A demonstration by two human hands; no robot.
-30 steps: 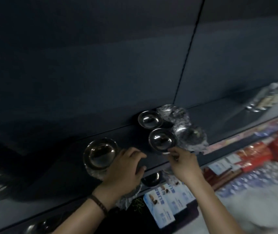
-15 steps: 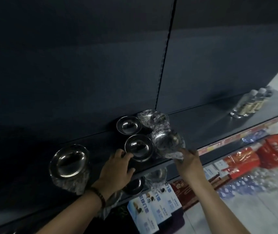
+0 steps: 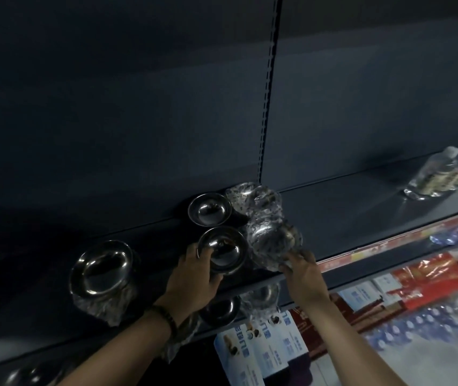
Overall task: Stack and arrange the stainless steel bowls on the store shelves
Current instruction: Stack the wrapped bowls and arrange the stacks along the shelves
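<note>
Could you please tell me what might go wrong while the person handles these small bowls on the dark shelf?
1. The front bowl, gripped by the left hand, sits near the front edge of the shelf; it could slip and fall off.
2. The right hand seems to hold the plastic-wrapped bowls by their loose wrap; a pull may tear it or tip the bundle.

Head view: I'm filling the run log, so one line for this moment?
left hand grips front bowl | right hand holds wrapped bowls | both bowls on shelf
</note>
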